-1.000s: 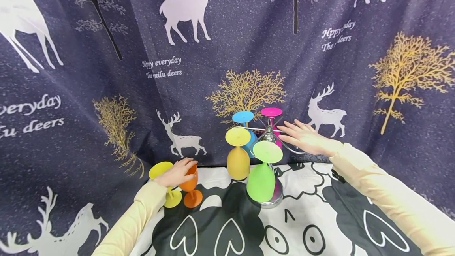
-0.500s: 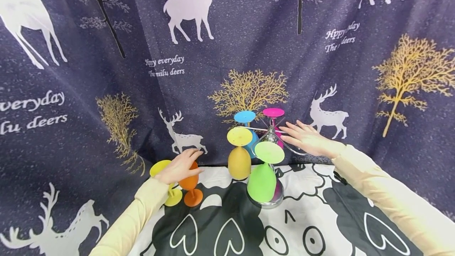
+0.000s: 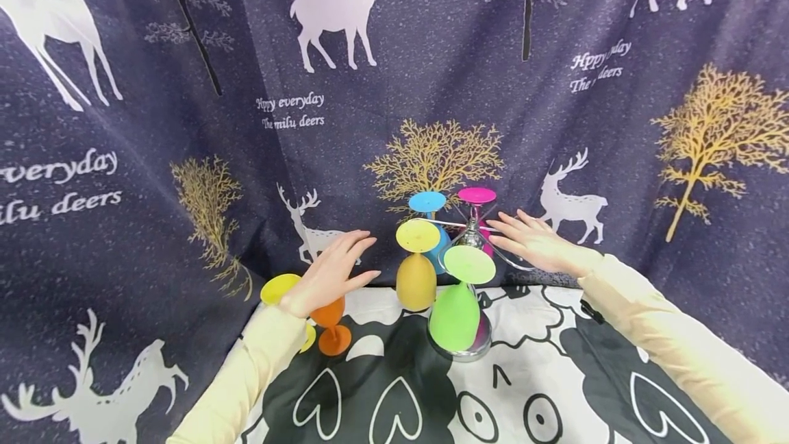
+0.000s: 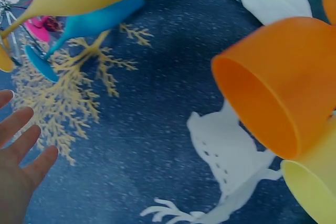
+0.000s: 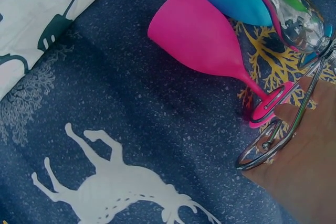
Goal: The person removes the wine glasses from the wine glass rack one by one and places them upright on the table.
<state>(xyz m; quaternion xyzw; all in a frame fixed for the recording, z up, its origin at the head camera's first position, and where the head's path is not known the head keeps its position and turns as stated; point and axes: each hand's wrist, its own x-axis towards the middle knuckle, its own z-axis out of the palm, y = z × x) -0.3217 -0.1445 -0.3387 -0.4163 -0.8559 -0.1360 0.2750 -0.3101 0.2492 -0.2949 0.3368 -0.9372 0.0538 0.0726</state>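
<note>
My left hand [image 3: 333,271] is raised above an upright orange goblet [image 3: 329,314], its fingers spread and nothing in them. In the left wrist view the fingers are apart from the orange goblet's rim. Beside it stands a yellow goblet [image 3: 280,288], partly hidden by the left wrist. My right hand [image 3: 539,244] reaches with straight fingers to the metal goblet rack [image 3: 470,237]; whether it touches a rack arm I cannot tell. Upside down on the rack hang a green goblet [image 3: 455,319], a darker yellow goblet [image 3: 416,283], a blue goblet [image 3: 427,202] and a pink goblet [image 5: 199,35].
The rack's round chrome base [image 3: 487,347] stands on a black-and-white patterned cloth [image 3: 505,396]. A dark blue curtain [image 3: 444,74] with deer and trees hangs close behind the goblets. One bare rack arm [image 3: 514,264] sticks out on the right.
My left hand has lifted off the orange goblet and moved up and right, fingers spreading. The orange goblet stays standing. My right hand keeps its place by the rack.
</note>
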